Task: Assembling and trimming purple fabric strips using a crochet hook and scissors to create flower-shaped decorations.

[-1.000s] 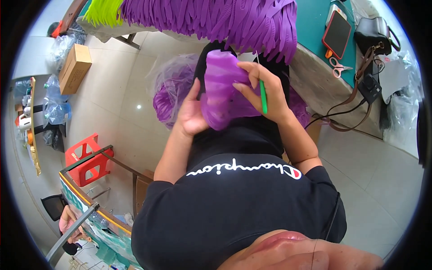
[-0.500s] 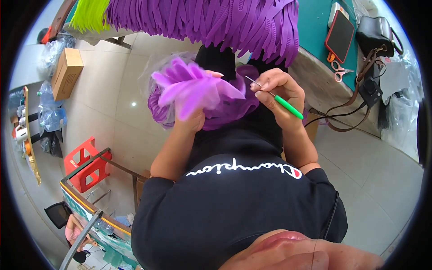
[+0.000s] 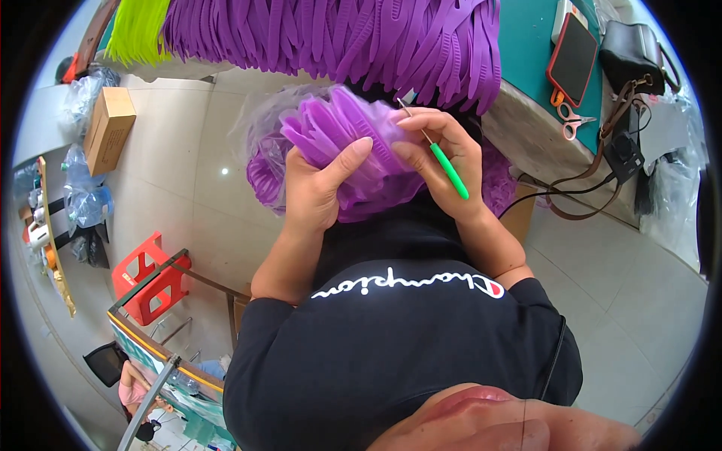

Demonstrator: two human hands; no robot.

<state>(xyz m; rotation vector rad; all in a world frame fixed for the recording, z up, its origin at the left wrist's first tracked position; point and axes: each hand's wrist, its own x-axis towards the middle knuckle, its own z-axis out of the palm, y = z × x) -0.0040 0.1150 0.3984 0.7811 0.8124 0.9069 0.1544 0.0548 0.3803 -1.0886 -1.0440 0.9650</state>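
Closing the gap seen half a second ago, the right hand [image 3: 445, 154] is now meeting the purple glove [image 3: 331, 124], near the centre of the frame, and the green-handled tool [image 3: 450, 171] is sitting further left than it was. Left hand [image 3: 312, 188] is gripping the glove from below left, thumb pressing on top, while the glove's fingers are pointing toward the upper left. Right hand is pinching the tool, thumb and fingertips gathering at the glove's right end; its thin metal shank is running past the fingertips. Whether the tip is catching any material, I cannot tell. Behind the left hand a clear bag [image 3: 252, 135] is holding more purple pieces; a dense purple row [image 3: 323, 37] is hanging over the table edge at the top of the frame, scissors [image 3: 571, 122] lying at upper right. My reading: the person is steadying the glove and bringing the tool to its edge. Next move seems to be calling for a firm left thumb and careful guiding of the tip.
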